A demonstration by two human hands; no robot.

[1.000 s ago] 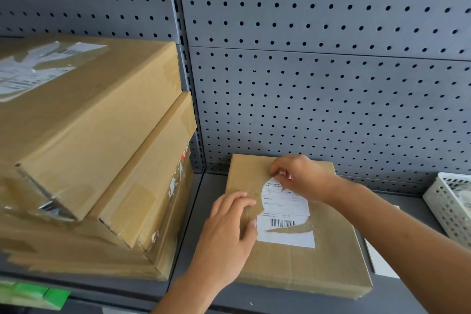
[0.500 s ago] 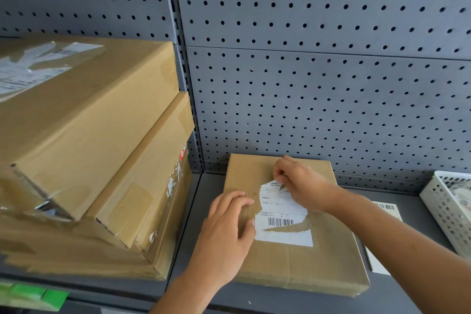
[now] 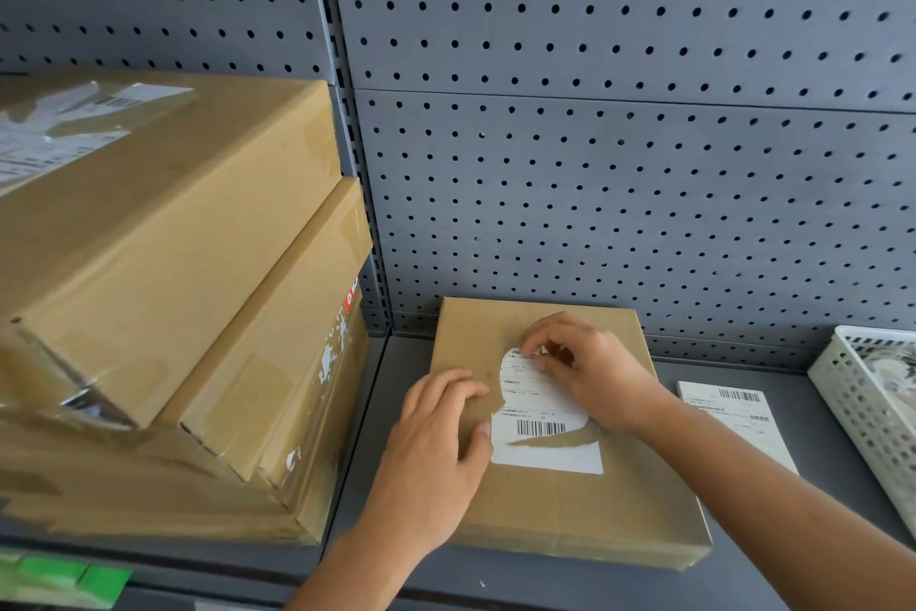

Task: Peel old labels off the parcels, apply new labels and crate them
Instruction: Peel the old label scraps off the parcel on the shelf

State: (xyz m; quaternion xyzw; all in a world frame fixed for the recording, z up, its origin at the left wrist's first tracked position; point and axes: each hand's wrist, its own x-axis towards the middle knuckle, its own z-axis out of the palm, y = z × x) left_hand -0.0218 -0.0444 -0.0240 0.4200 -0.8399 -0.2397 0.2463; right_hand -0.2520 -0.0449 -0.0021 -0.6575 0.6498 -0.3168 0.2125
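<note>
A flat brown cardboard parcel (image 3: pixel 585 506) lies on the grey shelf (image 3: pixel 376 412) against the pegboard. A torn white label (image 3: pixel 543 422) with a barcode is stuck on its top; parts of it are ripped away. My left hand (image 3: pixel 436 452) lies on the parcel's left side, fingers bent beside the label. My right hand (image 3: pixel 590 372) sits over the label's top edge, its fingertips pinching the torn upper edge of the paper.
A stack of large brown cartons (image 3: pixel 163 293) fills the shelf on the left. A white label sheet (image 3: pixel 738 422) lies on the shelf right of the parcel. A white perforated basket (image 3: pixel 872 417) stands at the far right. The grey pegboard (image 3: pixel 595 139) closes the back.
My right hand's fingers have shifted slightly down and right along the label's top edge. The left hand stays where it was. The view has drifted a little, showing more of the label sheet.
</note>
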